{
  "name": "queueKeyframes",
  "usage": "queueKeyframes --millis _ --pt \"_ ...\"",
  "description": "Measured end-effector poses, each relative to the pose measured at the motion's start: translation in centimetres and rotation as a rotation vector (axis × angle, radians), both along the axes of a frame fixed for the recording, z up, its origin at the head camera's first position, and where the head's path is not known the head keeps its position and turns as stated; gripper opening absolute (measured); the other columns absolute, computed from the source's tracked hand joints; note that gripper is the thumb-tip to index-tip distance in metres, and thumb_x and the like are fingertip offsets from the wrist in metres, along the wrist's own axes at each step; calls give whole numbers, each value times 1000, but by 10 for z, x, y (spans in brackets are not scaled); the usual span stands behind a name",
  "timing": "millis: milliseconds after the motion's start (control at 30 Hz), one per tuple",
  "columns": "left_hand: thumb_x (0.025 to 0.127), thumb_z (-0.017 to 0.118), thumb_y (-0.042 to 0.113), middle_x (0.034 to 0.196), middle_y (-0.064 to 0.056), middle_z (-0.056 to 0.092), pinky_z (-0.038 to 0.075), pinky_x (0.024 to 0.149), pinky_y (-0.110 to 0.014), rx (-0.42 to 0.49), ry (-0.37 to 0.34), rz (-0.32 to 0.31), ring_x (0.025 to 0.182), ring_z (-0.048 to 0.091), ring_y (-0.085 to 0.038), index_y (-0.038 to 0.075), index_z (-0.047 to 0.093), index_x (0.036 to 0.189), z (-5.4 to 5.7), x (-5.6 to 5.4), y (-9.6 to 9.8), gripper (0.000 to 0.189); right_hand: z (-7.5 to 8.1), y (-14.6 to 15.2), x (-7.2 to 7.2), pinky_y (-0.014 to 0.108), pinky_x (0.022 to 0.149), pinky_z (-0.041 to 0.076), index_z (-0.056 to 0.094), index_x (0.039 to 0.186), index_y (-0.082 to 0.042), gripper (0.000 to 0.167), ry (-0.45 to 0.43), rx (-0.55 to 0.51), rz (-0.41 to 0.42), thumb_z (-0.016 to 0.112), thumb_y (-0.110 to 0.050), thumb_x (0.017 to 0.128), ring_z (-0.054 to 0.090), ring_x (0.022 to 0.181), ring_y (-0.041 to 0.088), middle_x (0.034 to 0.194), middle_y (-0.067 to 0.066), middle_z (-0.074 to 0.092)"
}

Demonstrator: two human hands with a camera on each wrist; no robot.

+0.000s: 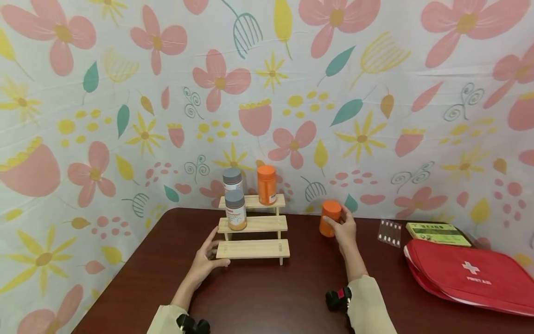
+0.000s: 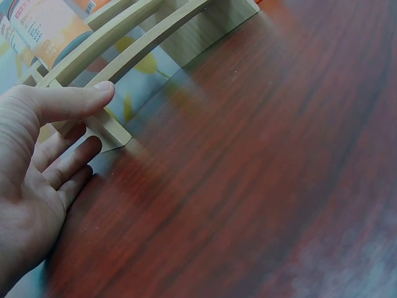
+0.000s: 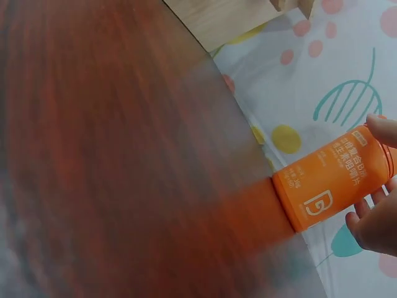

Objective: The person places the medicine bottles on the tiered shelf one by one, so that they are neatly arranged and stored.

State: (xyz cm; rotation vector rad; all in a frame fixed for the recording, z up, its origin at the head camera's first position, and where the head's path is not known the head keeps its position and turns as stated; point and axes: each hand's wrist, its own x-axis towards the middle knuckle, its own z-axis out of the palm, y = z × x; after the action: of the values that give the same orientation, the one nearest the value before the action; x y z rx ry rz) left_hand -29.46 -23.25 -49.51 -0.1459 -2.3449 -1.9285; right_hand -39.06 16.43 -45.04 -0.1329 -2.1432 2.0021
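A three-tier wooden step stand [image 1: 252, 249] stands on the table. My left hand [image 1: 204, 262] holds its left end; in the left wrist view the thumb [image 2: 77, 102] lies along the lowest shelf and the other fingers curl by the side leg. My right hand [image 1: 344, 228] grips an orange pill bottle [image 1: 329, 218] right of the stand, near the table's back edge. Its printed label [image 3: 332, 177] shows in the right wrist view. A grey-capped bottle [image 1: 236, 214] sits on the middle shelf. On the top shelf are another grey-capped bottle [image 1: 232, 176] and an orange bottle [image 1: 267, 188].
At the right lie a blister pack of capsules [image 1: 390, 233], a green-and-yellow box [image 1: 438, 234] and a red first-aid pouch [image 1: 471, 273]. A floral cloth [image 1: 292, 93] hangs behind the dark wooden table [image 1: 267, 297].
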Motion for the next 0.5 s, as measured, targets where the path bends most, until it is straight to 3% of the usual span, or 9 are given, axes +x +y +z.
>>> queueKeyframes --millis 500 --pt "74 82 0 142 -19 51 53 82 -28 -8 3 16 102 61 -19 34 23 155 1 0 0 105 -6 1 -3 51 114 34 23 155 -9 75 -32 17 -6 66 -14 93 33 142 37 152 21 35"
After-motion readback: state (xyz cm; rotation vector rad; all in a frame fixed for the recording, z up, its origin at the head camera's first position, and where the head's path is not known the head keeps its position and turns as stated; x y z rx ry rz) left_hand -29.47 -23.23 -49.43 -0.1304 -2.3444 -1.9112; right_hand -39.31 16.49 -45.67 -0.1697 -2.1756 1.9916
